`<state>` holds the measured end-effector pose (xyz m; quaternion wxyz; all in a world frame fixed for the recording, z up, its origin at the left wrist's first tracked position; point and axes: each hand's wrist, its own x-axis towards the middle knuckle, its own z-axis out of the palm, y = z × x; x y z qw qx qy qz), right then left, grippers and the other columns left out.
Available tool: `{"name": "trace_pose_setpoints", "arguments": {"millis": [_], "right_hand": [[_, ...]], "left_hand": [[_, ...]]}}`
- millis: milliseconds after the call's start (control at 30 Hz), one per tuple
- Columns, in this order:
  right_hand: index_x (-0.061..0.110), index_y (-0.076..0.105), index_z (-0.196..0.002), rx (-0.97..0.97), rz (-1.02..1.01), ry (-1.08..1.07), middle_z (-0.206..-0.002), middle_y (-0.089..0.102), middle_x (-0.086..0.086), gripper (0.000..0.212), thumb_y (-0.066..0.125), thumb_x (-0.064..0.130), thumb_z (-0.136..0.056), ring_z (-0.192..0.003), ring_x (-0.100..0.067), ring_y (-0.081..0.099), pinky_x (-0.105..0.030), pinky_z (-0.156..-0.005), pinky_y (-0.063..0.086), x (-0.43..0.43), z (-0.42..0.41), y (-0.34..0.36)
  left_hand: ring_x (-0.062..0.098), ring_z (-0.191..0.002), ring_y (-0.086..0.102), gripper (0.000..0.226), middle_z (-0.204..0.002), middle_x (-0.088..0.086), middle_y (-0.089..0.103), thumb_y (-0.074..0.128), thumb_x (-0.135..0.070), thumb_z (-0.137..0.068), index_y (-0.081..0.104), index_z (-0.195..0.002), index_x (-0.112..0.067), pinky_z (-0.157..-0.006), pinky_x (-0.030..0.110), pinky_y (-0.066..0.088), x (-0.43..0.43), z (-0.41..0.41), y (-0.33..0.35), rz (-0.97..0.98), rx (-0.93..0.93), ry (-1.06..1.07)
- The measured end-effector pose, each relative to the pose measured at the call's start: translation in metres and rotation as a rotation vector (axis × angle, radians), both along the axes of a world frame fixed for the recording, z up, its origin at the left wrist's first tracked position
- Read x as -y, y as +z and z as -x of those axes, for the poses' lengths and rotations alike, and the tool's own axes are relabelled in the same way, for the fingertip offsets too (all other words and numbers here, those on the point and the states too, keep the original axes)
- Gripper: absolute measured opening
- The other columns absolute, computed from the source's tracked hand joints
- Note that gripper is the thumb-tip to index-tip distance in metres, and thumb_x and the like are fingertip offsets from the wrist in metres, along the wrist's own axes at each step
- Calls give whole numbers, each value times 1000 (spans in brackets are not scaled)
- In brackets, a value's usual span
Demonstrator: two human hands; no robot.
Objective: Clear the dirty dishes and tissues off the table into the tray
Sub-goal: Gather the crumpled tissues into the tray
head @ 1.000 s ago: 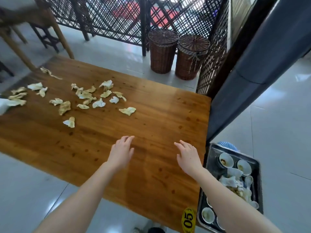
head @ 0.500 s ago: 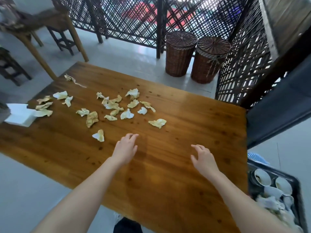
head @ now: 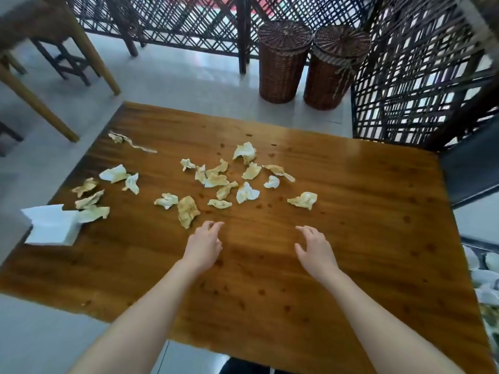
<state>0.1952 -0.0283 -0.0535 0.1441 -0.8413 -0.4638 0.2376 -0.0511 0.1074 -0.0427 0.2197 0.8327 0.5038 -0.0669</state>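
Both the left hand (head: 203, 245) and right hand (head: 316, 248) hovered empty, fingers loosely spread. Crumpled tissues (head: 216, 180) lay scattered on the far surface (head: 364, 211).

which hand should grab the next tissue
Left, probably. The left hand hovers empty, close beside the long stained tissue, and most tissues lie on its side. The right hand, also empty, has only one crumpled tissue ahead of it.

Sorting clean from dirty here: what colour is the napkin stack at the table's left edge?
Plain white: the napkin stack shows best in the head view.
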Motion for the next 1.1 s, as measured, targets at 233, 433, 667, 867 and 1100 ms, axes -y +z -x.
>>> {"name": "trace_pose_setpoints", "arguments": {"millis": [233,433,667,867,1100], "right_hand": [[21,45,-139,45,23,-55,-143,44,-2,48,56,21,-92,-131,-19,40,-36,-108,36,-21,-18,-4],[19,42,-140,54,18,-19,-142,44,-5,52,58,19,-91,-127,-22,44,-37,-106,39,-61,-43,-10],[31,23,-149,41,193,-7,-158,13,-8,67,57,24,-93,-145,-29,15,-49,-115,18,-105,-58,-22],[20,50,-128,146,122,-62,-143,38,-13,34,53,14,-94,-130,-28,37,-41,-105,40,-115,-60,-36],[10,58,-111,124,-164,-144,-115,49,-8,24,52,3,-89,-105,-20,47,-30,-84,49,-145,-48,-20]], "left_hand": [[25,-128,43,53,-148,6,37,52,-22,-97,35,-146,-23,-104,37,42,-18,-4,-12,3,19,6],[25,-121,48,53,-144,5,40,53,-21,-95,37,-146,-22,-99,38,45,-43,-27,-15,1,27,31],[29,-133,38,52,-150,8,35,54,-19,-94,40,-143,-22,-107,45,39,-60,-60,-18,-2,59,62],[30,-130,42,49,-148,11,36,55,-20,-95,41,-142,-21,-107,41,37,-74,-74,-22,-23,112,-12],[28,-136,36,50,-148,10,36,56,-17,-95,41,-142,-22,-109,41,37,-100,-71,-20,-2,158,-67]]}}
